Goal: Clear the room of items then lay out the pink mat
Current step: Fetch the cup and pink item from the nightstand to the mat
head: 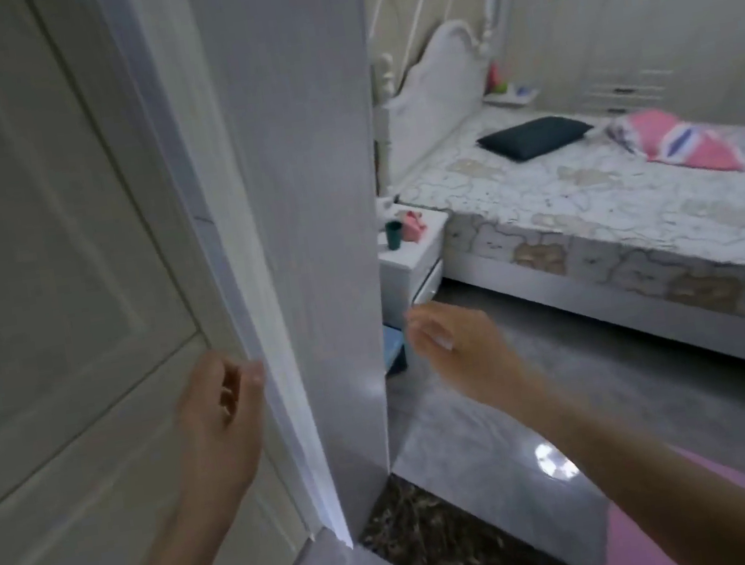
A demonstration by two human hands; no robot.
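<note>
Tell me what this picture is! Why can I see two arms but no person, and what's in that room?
The camera sits on a person's head and looks down, so you see only their arms. The left hand is by the door frame, fingers loosely curled, holding nothing. The right hand reaches forward, also holding nothing. Through the doorway there is a bed with a dark pillow and a pink cloth on it. Beside the bed, a white nightstand holds a dark green cup and something small and pink. Something pink shows at the bottom right, but I cannot tell what it is.
</note>
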